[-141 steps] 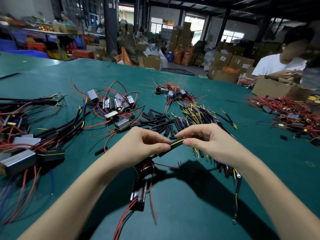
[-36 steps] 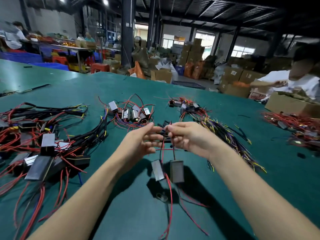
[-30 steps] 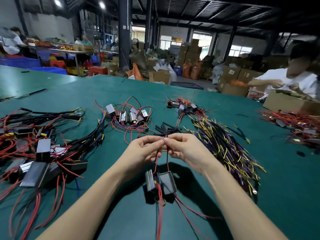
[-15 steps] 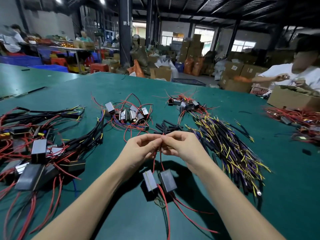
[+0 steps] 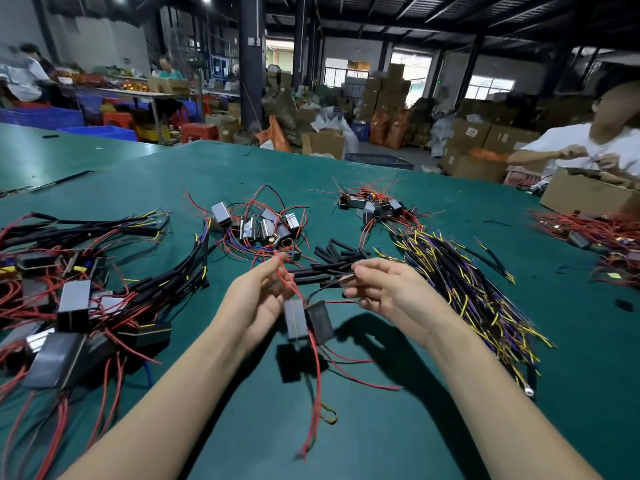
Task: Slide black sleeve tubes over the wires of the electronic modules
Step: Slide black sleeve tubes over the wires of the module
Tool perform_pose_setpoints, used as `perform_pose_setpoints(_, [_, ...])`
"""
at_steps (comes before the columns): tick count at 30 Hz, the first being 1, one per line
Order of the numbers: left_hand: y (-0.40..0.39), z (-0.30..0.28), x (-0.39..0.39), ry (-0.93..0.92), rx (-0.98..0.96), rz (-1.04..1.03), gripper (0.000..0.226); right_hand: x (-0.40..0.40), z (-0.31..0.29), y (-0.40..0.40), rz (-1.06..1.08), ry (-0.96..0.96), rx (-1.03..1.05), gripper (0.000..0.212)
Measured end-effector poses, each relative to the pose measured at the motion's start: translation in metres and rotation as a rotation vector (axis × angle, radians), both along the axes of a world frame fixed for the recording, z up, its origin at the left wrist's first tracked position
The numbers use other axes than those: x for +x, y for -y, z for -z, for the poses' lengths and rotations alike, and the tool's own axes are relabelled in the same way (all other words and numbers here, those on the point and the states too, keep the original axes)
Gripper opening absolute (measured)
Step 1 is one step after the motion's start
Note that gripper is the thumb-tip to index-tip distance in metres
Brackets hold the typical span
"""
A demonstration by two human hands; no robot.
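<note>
Two small box-shaped modules (image 5: pixel 306 320) hang between my hands above the green table (image 5: pixel 381 427), red wires trailing below them. My left hand (image 5: pixel 256 299) pinches the red wires (image 5: pixel 287 282) just above the modules. My right hand (image 5: pixel 388 289) pinches a thin black wire or sleeve tube (image 5: pixel 341 279) that runs from its fingertips down toward the modules; motion blur hides which it is. A pile of loose black sleeve tubes (image 5: pixel 329 263) lies on the table just beyond my hands.
Finished modules with sleeved wires (image 5: pixel 69 296) cover the left. Bare modules sit in heaps at centre back (image 5: pixel 259 225) and further right (image 5: pixel 372 206). A bundle of sleeved yellow and purple wires (image 5: pixel 464 292) lies at right. Another person (image 5: pixel 595 147) works at a cardboard box (image 5: pixel 585 192).
My hands, pressed together at the wire tops half a second ago, have drawn apart. The left keeps the red wires, the right has pulled a black strand out to the right.
</note>
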State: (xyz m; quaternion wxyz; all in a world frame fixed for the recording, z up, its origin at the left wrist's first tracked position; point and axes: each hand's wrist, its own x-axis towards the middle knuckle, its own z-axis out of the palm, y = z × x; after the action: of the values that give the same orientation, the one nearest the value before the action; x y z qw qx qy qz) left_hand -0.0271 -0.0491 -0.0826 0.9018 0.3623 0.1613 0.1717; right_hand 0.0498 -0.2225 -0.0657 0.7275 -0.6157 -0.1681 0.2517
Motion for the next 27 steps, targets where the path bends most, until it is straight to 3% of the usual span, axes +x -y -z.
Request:
perform_pose_setpoints(2, [-0.006,0.0,0.0,0.017,-0.101,-0.008,0.013,0.003,0.003,0.005,0.017,-0.024,-0.109,0.002])
perform_pose_setpoints(5, [-0.006,0.005,-0.001,-0.014,0.024,0.09,0.01,0.007,0.0,0.017,0.033,0.008,-0.303,0.011])
perform_pose_setpoints(9, [0.002,0.006,-0.003,0.014,0.157,0.249,0.017,0.026,-0.017,0.049,0.368,0.138,-0.353,0.011])
perform_pose_setpoints(12, [0.012,0.005,-0.007,0.081,0.198,0.367,0.013,0.035,-0.015,0.067,0.533,0.29,-0.515,0.013])
perform_pose_setpoints(17, [0.027,0.002,-0.013,0.141,0.278,0.325,0.018,0.03,0.008,0.044,0.481,0.56,-0.877,0.018])
perform_pose_setpoints(21, [0.031,0.002,-0.016,0.136,0.566,0.226,0.023,0.024,0.022,0.027,0.447,0.636,-1.146,0.014])
perform_pose_setpoints(24, [0.034,0.003,-0.016,0.146,0.702,0.139,0.019,0.021,0.025,0.024,0.456,0.661,-1.184,0.008])
perform_pose_setpoints(27, [0.039,0.005,-0.016,0.145,0.768,0.112,0.026,0.025,0.022,0.028,0.515,0.674,-1.058,0.011])
